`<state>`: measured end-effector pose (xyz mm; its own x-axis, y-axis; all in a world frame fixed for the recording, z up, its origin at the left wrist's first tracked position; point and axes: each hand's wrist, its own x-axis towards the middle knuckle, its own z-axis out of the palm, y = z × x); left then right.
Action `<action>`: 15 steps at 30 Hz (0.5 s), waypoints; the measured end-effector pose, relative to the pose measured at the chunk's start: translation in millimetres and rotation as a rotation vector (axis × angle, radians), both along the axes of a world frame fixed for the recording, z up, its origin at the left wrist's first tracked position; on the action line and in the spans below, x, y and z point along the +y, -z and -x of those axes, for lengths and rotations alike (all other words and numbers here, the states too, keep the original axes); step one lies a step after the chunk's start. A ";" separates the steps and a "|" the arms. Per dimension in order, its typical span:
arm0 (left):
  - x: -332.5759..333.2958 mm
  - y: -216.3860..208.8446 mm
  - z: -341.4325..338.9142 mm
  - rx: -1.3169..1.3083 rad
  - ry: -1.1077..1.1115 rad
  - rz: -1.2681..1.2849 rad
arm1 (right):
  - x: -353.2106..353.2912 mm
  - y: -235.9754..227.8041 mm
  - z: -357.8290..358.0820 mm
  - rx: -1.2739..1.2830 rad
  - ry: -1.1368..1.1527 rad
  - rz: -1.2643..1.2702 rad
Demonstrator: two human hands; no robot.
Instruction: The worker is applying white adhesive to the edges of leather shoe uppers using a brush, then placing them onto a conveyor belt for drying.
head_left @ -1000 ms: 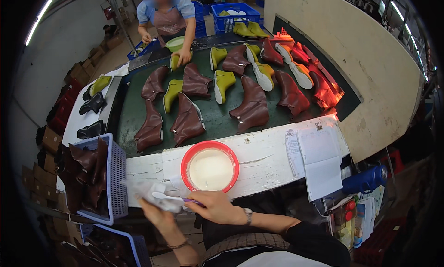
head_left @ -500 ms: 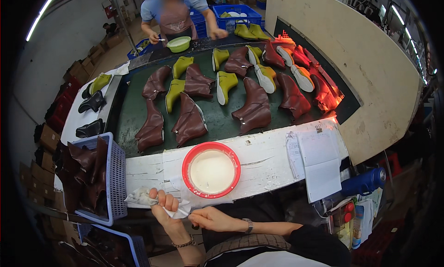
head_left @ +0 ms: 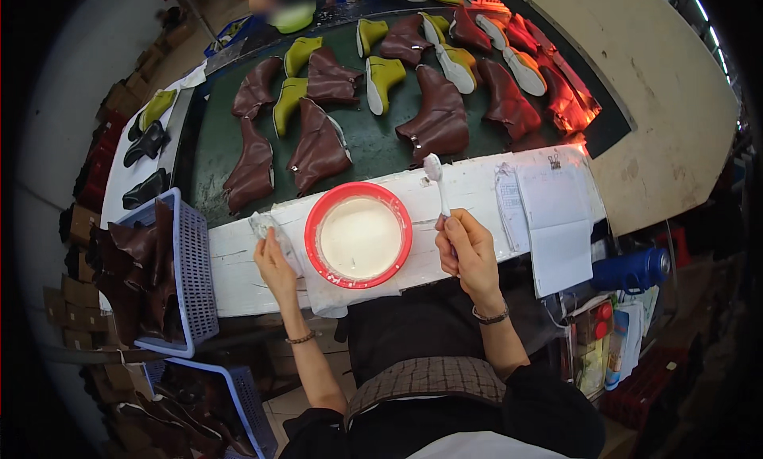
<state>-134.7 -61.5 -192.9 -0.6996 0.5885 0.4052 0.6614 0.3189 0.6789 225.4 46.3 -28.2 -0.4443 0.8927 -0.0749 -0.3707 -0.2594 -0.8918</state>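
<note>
My left hand [head_left: 276, 270] is on a crumpled white cloth [head_left: 263, 223] at the left of the white bench, fingers close together around it. To the right of the red bowl, my right hand [head_left: 470, 258] is closed around the handle of a small brush [head_left: 442, 190], its white-coated head pointing up and away from me. Between the hands stands the red bowl [head_left: 315, 262], holding a creamy white liquid [head_left: 359, 236]. Beyond the bench, dark brown boot uppers [head_left: 433, 113] and yellow-green shoes with pale soles [head_left: 385, 84] lie on a green surface.
At left stands a blue basket [head_left: 196, 276] full of brown uppers, with another basket [head_left: 246, 411] below. Papers with a clip [head_left: 559, 220] lie at the right, above a blue flask [head_left: 636, 270]. Across the table, a person's arm is near a green bowl [head_left: 292, 18]. Red light glows far right.
My hands have moved apart and forward. The left has brought the cloth down to the bench; the right has raised the brush to the bowl's right. The view has tilted downward.
</note>
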 end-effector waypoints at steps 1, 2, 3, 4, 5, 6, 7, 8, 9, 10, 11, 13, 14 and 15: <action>3.7 -1.0 -11.7 -0.003 0.014 0.007 | -0.8 1.9 -0.1 -0.003 0.014 0.007; 8.1 -11.8 -24.6 -0.157 0.034 -0.159 | -0.9 2.6 -0.7 0.006 0.008 0.023; 11.0 -24.8 -34.3 -0.313 0.049 -0.324 | -1.4 3.0 -1.2 0.016 0.000 0.037; 8.3 -43.4 -41.3 -0.313 0.048 -0.320 | -3.4 2.2 -2.0 0.017 -0.001 0.041; 6.5 -65.0 -46.9 -0.112 -0.048 -0.267 | -4.4 1.6 -2.4 0.040 -0.041 0.083; 4.8 -86.6 -52.2 0.091 -0.148 -0.211 | -5.0 1.4 -1.4 0.064 -0.087 0.126; 4.7 -106.6 -59.5 0.091 -0.156 -0.207 | -5.7 1.9 -1.0 0.062 -0.096 0.130; 6.7 -126.2 -68.8 -0.023 -0.054 -0.263 | -6.5 2.4 -1.5 0.144 -0.153 0.211; 8.8 -145.1 -78.8 -0.134 0.042 -0.319 | -7.7 2.5 -0.5 0.227 -0.215 0.292; 14.3 -162.0 -94.0 -0.189 0.109 -0.376 | -9.0 2.3 1.9 0.226 -0.234 0.298; 22.8 -175.0 -108.6 -0.246 0.185 -0.434 | -9.7 2.7 3.4 0.266 -0.268 0.288; 33.9 -196.7 -120.2 -0.076 0.434 -0.331 | -10.7 2.9 4.2 0.310 -0.295 0.277; 39.4 -210.7 -124.0 -0.072 0.426 -0.329 | -11.7 3.3 5.4 0.286 -0.317 0.248; 46.8 -225.2 -127.4 -0.011 0.540 -0.289 | -12.6 3.5 6.2 0.262 -0.337 0.218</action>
<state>-7.2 -14.8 32.3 -0.3380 0.7285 0.5958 0.6706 -0.2577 0.6956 219.2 33.8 -31.7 -0.7353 0.6716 -0.0913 -0.4391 -0.5746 -0.6906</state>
